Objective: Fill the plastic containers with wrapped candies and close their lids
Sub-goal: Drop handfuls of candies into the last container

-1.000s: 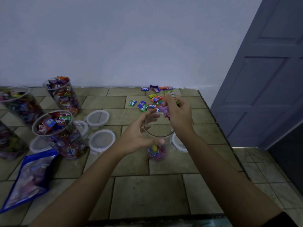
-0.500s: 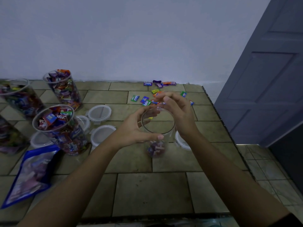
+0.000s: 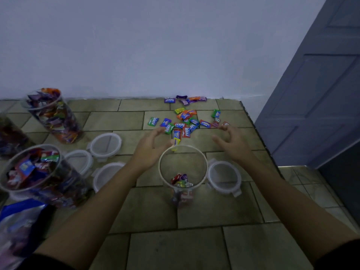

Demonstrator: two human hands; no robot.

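**Tiled counter, one open container, two free hands**

Tiled counter [image 3: 175, 250] fills the lower view. At its left corner lies a blue bag [image 3: 17, 221], cut off by the frame edge, and its print is too blurred to read. Both forearms reach forward over the tiles. Between them stands the open container [image 3: 160, 166], clear and round, with only a few wrapped candies [image 3: 180, 180] at its bottom. Its lower wall is hard to make out. One lid [image 3: 224, 178] lies just right of it. At the left a filled container [image 3: 68, 184] stands without a lid, and a second filled container [image 3: 58, 121] stands farther back. Beyond the rim, the left hand [image 3: 150, 147] is loosely curved and holds nothing. A yellow candy [image 3: 176, 141] shows just beside its thumb, but contact is not clear. The right hand [image 3: 233, 145] is spread wide and free, with its fingertips near the loose candies [image 3: 185, 123] scattered toward the wall.
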